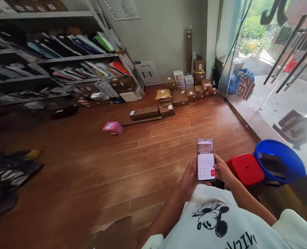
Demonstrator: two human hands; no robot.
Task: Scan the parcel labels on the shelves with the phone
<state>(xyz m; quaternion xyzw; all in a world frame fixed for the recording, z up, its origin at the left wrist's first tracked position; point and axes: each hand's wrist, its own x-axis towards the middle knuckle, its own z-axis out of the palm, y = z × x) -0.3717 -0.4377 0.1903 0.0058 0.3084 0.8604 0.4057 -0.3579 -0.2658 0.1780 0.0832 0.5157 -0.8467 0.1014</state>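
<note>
A smartphone (205,162) is held upright in front of my white printed shirt (213,221). Its lit screen shows a camera strip at the top, a number keypad below and a red key at the lower right. My left hand (189,175) is closed around the phone's left side, with part of its fingers hidden behind the phone. On the other side, my right hand (222,170) grips the right edge, its thumb over the screen near the red key.
Shelves (75,58) full of parcels line the left wall. Cardboard boxes (179,98) and a pink package (113,127) lie on the wooden floor (143,152). To my right are a red stool (247,168), a blue tub (296,162) and a glass door (267,76). Dark bags (5,180) lie at left.
</note>
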